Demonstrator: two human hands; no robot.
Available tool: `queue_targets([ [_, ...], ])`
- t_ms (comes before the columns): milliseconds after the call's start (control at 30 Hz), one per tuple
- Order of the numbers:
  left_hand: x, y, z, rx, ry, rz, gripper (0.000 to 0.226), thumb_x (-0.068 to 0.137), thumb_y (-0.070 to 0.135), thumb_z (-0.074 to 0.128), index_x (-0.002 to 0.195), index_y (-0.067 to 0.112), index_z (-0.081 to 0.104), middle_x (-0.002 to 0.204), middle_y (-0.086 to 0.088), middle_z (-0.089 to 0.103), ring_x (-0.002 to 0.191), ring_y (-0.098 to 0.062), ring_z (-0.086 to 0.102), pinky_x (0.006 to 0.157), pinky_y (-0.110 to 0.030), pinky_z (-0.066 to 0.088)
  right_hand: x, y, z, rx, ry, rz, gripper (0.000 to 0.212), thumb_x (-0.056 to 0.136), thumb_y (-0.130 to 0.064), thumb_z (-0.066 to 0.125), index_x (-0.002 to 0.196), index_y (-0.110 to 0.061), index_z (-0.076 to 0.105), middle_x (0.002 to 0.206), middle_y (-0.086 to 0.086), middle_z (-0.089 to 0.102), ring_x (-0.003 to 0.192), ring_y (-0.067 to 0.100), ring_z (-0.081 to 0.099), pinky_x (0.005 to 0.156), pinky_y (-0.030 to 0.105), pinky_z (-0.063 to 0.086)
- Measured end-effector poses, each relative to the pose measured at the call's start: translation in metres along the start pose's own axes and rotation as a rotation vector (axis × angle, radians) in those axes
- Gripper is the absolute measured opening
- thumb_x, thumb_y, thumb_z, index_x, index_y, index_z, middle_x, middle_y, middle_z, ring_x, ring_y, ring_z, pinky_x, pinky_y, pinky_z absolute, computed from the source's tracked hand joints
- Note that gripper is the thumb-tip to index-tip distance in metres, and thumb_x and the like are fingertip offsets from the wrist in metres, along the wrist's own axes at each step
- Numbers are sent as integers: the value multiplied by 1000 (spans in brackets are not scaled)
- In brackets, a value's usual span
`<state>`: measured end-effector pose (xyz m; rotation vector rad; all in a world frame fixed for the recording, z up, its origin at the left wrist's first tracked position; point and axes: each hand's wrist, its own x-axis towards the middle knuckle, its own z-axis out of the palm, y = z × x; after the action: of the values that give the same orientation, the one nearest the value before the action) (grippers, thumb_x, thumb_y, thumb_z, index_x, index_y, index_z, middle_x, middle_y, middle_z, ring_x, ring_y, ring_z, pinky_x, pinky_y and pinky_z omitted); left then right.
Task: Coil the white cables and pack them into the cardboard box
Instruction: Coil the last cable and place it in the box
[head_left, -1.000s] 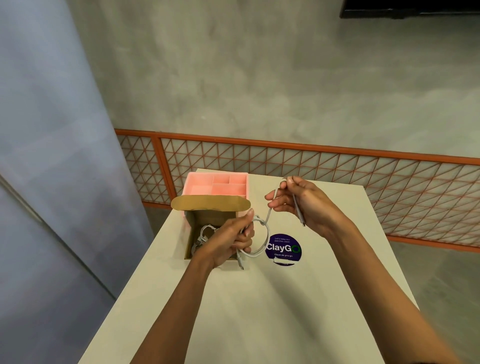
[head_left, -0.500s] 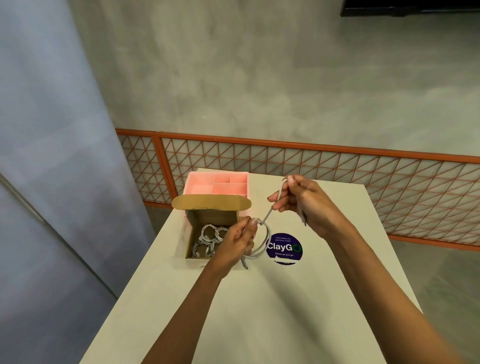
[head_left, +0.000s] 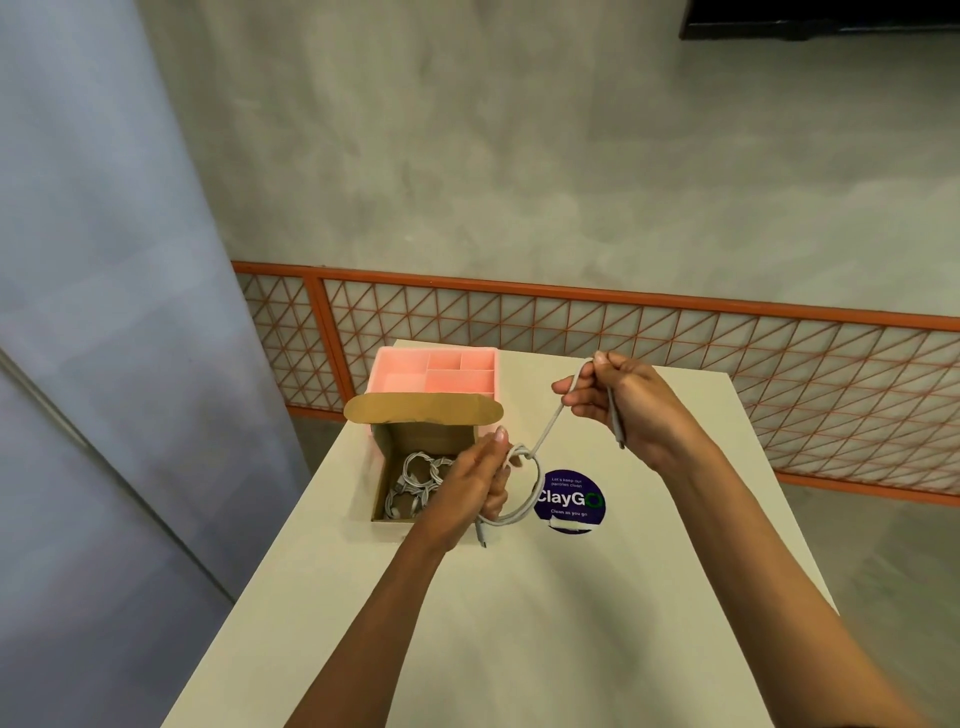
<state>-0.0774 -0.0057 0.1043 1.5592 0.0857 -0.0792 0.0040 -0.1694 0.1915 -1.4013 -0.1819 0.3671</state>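
1. Already done: some coiled cables (head_left: 415, 480) packed inside the open cardboard box (head_left: 387, 452) on the surface (head_left: 519, 623).
2. Grips a loop of one more white cable (head_left: 545, 432) in the left hand (head_left: 475, 486), fingers (head_left: 496, 491) curled round it, just beside the box.
3. Pinches the cable's loose part in the right hand (head_left: 618, 402), higher up.
4. Probably left to do: finish winding this cable, then drop it in the box.
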Motion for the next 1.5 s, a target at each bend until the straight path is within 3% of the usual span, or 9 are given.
queue_targets([
  [100,2,-4,2,258,43,168,31,82,50,55,103,28,60,84,4,61,76,-11,58,67,-23,48,2,1,1,-12,-11,8,33,105,-19,28,81,-9,49,75,9,73,58,10,66,56,18,54],
  [200,3,-6,3,262,76,224,25,85,39,61,99,19,64,90,6,65,88,-5,61,77,-20,50,3,3,-1,24,1,19,33,105,-18,28,81,-9,49,78,9,73,58,8,66,56,17,53],
  [400,-1,-2,2,28,176,213,20,79,43,60,94,32,66,79,-6,57,72,-24,45,65,-36,40,1,17,-17,-343,107,-36,25,99,-25,47,98,-16,70,106,-2,65,98,18,54,76,38,48],
  [433,-2,-1,2,-4,175,203,18,78,45,60,92,36,67,82,-10,56,75,-24,45,67,-38,39,1,21,-20,-394,117,-61,23,97,-27,51,100,-18,71,112,-3,63,103,17,52,78,32,46],
  [600,-3,3,0,-30,201,187,19,82,43,57,93,31,66,78,-21,49,69,-29,40,56,-32,34,7,43,-24,-655,189,-185,13,88,-21,64,95,-18,75,95,9,62,79,15,54,68,19,45],
  [800,0,3,7,11,224,186,23,79,47,58,93,31,67,81,-6,62,77,-25,46,66,-39,38,9,57,-4,-334,259,-157,14,95,-11,54,95,-2,65,77,8,67,67,15,67,60,14,54],
  [1033,1,3,6,76,251,178,24,79,50,55,91,33,65,89,-22,61,77,-26,49,65,-40,42,4,71,14,-15,209,-64,11,95,-7,52,95,-1,61,80,13,70,71,16,73,66,20,58],
  [1300,1,1,6,53,198,145,27,79,50,54,94,29,65,92,-21,60,80,-25,47,70,-39,40,2,74,21,-17,299,-102,21,95,-8,53,108,8,56,96,20,68,74,12,73,69,17,57],
  [1500,5,-4,1,78,230,161,28,84,47,54,96,24,64,83,-22,60,70,-29,50,55,-33,42,-10,69,31,122,190,122,22,90,-3,59,110,4,53,77,16,69,58,13,70,56,17,55],
])
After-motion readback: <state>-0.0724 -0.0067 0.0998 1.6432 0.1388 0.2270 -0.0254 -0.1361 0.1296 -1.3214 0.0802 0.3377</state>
